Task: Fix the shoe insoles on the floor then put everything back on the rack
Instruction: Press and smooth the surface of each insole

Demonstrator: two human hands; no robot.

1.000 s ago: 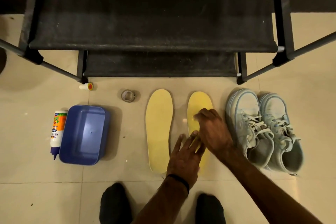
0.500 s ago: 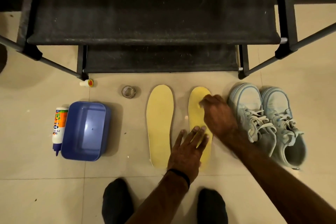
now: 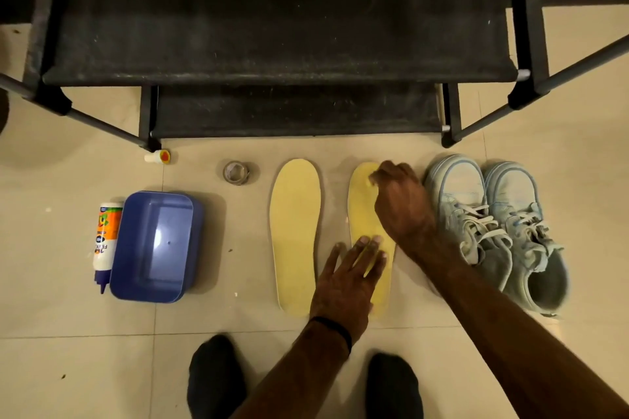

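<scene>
Two yellow insoles lie side by side on the tiled floor, the left insole (image 3: pixel 295 235) bare and the right insole (image 3: pixel 363 211) under both hands. My left hand (image 3: pixel 350 277) lies flat with spread fingers on the heel half of the right insole. My right hand (image 3: pixel 400 202) has its fingertips pressed on the toe end of that insole. A pair of light blue sneakers (image 3: pixel 493 228) stands just right of the insoles. The black shoe rack (image 3: pixel 279 75) stands beyond them.
A blue plastic tub (image 3: pixel 155 245) sits at the left with a glue bottle (image 3: pixel 106 241) beside it. The glue cap (image 3: pixel 158 157) and a roll of tape (image 3: pixel 236 172) lie near the rack's foot. My two feet in dark socks (image 3: pixel 218 378) are at the bottom.
My right hand has slid up the right insole from its middle to its toe end. My left hand has stayed pressed on the heel half.
</scene>
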